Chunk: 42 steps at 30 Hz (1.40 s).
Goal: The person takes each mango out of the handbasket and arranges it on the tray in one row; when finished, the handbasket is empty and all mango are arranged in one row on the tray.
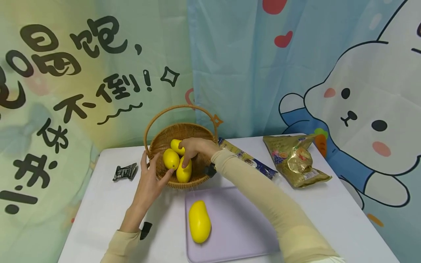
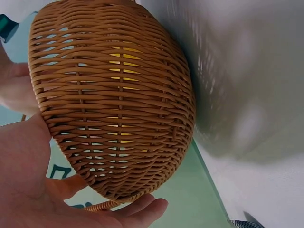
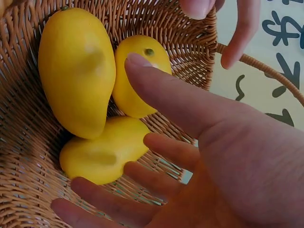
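Note:
A brown wicker basket point(image 1: 171, 133) with a hooped handle stands toward the back of the table, its mouth tipped toward the head camera. Three yellow mangoes point(image 1: 184, 173) lie inside it. My left hand point(image 1: 149, 184) holds the basket at its left side, thumb over the rim and fingers along the outside. The right hand point(image 1: 196, 148) reaches in from the right, over the mangoes. In the right wrist view its fingers are spread and hold nothing, with the thumb overlapping one mango point(image 3: 137, 95). Another mango point(image 1: 199, 221) lies on the lavender tray point(image 1: 243, 230).
A gold snack bag point(image 1: 297, 160) lies at the back right. Between it and the basket is a long blue-and-gold packet point(image 1: 250, 159), partly behind the right arm. A small dark tower-shaped object point(image 1: 125, 172) lies left of the basket. A printed curtain point(image 1: 227, 73) hangs behind the table.

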Motion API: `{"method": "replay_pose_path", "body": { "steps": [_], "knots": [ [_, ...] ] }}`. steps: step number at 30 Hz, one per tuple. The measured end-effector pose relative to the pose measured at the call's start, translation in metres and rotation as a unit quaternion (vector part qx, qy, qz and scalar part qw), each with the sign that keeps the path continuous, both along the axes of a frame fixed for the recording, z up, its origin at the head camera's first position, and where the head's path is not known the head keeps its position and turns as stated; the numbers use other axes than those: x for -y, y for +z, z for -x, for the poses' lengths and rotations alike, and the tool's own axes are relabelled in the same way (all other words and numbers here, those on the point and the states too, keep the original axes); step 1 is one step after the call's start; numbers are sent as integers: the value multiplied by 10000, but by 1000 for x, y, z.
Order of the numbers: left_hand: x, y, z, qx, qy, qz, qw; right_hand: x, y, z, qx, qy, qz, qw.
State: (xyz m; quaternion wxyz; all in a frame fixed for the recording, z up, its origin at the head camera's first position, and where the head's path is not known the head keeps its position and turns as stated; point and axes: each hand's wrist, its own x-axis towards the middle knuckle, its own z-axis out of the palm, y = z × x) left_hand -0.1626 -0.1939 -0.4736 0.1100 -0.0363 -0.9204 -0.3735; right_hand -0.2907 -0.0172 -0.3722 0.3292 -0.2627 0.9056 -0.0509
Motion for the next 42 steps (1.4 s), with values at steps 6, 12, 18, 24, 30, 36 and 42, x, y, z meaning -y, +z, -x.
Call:
{"method": "replay_pose_path", "body": {
  "steps": [6,12,18,24,30,36,42],
  "knots": [
    [-1,0,-1,-40,-13,8,10000,7,-7,-4,182,-330,-223,9990],
    [-1,-1,-2,-34,4,9,10000,13,-16,-8,36,-162,-277,9995],
    [-1,-1,-2,-42,-8,4,10000,17,-29,-10,188,-48,-229,9995],
    [-1,-1,-1,-70,8,-15,10000,20,-35,-14,-182,27,-238,9995],
    [-1,-1,-1,-87,35,-12,10000,23,-35,-23,-417,-47,-360,9985],
    [-1,0,-3,-133,2,-32,9999,24,-36,-29,-621,-169,-404,9971],
    [0,0,-2,-156,-25,-18,9999,21,-30,-25,-478,-73,-476,9977]
  ]
}}
